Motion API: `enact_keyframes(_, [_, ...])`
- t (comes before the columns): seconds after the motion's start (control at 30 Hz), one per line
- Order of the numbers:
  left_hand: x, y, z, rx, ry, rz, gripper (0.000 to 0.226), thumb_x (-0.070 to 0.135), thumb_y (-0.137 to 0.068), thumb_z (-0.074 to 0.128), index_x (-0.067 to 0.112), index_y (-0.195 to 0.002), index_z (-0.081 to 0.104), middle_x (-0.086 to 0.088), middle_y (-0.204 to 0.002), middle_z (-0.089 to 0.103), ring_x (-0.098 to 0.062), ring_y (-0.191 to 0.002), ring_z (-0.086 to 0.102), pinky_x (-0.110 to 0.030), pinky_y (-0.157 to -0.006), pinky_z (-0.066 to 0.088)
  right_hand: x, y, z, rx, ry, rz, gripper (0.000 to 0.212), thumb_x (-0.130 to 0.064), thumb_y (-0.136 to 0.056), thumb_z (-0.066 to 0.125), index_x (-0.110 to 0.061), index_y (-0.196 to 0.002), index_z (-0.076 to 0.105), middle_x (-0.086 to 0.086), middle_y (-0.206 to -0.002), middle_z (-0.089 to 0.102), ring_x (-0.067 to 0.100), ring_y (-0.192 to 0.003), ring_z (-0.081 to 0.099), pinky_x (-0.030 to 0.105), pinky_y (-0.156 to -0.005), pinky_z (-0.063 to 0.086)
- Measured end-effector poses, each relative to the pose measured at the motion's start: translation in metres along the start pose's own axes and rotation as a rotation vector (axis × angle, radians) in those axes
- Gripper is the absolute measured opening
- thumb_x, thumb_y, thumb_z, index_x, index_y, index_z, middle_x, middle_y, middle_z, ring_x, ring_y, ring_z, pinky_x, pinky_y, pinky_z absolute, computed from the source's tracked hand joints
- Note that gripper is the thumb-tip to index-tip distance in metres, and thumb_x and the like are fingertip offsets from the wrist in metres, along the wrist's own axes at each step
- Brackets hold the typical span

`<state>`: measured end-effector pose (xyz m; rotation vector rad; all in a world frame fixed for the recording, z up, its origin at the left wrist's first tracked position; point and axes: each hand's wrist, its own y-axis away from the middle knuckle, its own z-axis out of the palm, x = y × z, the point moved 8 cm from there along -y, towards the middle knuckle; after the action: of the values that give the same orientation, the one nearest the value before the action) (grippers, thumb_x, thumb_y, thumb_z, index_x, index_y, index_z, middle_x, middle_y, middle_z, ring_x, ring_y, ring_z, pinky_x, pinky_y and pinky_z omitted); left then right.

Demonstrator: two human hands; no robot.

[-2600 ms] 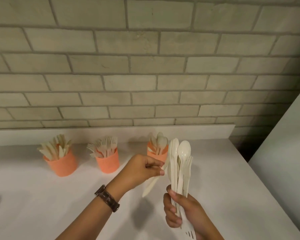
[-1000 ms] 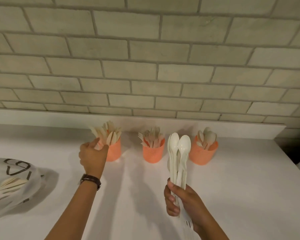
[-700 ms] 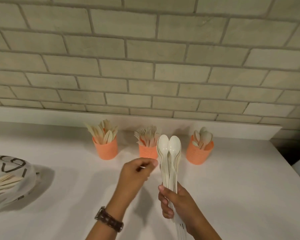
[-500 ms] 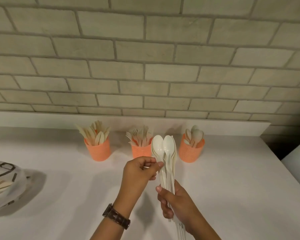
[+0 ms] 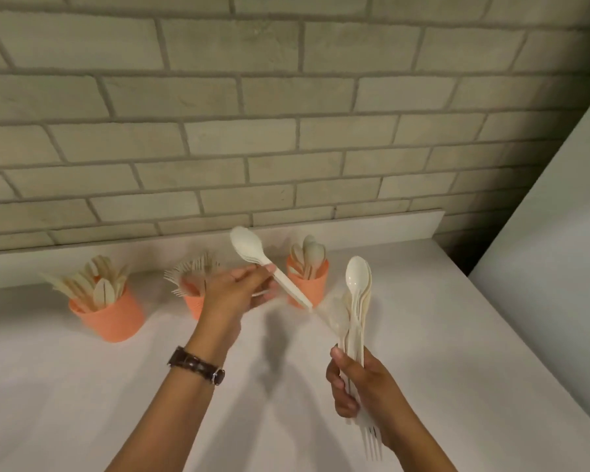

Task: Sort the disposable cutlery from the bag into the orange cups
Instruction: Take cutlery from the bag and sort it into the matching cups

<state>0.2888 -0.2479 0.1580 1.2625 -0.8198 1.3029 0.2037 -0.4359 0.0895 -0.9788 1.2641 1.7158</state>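
Three orange cups stand in a row near the wall: the left cup (image 5: 111, 316) holds knives, the middle cup (image 5: 194, 304) holds forks and the right cup (image 5: 315, 282) holds spoons. My left hand (image 5: 235, 294) pinches a white plastic spoon (image 5: 252, 253) by its handle, bowl up, in front of the middle and right cups. My right hand (image 5: 361, 383) grips a bundle of cutlery (image 5: 356, 308) upright, spoon bowls on top and fork tines sticking out below my palm.
The white counter (image 5: 423, 335) ends at a brick wall (image 5: 286, 131) with a low white ledge behind the cups. A pale slanted panel (image 5: 559, 233) rises at the right edge. The bag is out of view.
My left hand went from the knife cup back to the bundle and has pulled one spoon out, up and to the left. The view has shifted right, so the bag has left the frame.
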Motion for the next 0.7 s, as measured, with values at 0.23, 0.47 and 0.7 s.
enact_keyframes(0.23, [0.011,-0.069,0.035,0.186,-0.261,0.299,0.013,0.017,-0.078,0.073,0.014,-0.066,0.068,0.017,-0.050,0.062,0.001,-0.054,0.052,-0.014,-0.061,0.042,-0.004,-0.003,-0.037,0.078,-0.067,-0.001,0.027,-0.024,-0.095,0.051,-0.007,-0.078,0.038,0.002,-0.050,0.042,0.014,-0.035,0.026,0.021,-0.041,0.024])
enact_keyframes(0.47, [-0.082,-0.123,0.037,0.157,-0.607,0.002,0.041,0.049,-0.042,0.078,0.031,-0.079,0.073,0.003,-0.092,0.073,-0.022,-0.095,0.065,-0.037,-0.085,0.054,-0.016,-0.011,-0.039,0.055,-0.069,-0.032,0.021,-0.024,-0.094,0.053,-0.010,-0.082,0.042,0.003,-0.056,0.043,0.014,-0.037,0.027,0.022,-0.042,0.025])
enact_keyframes(0.7, [-0.034,-0.043,0.036,0.131,-0.464,0.223,0.033,0.020,-0.073,0.077,0.024,-0.104,0.067,0.001,-0.118,0.056,-0.014,-0.106,0.052,-0.023,-0.089,0.038,-0.021,-0.015,-0.025,0.008,-0.018,-0.047,0.020,-0.024,-0.093,0.054,-0.010,-0.086,0.043,0.003,-0.056,0.043,0.013,-0.036,0.028,0.022,-0.041,0.027])
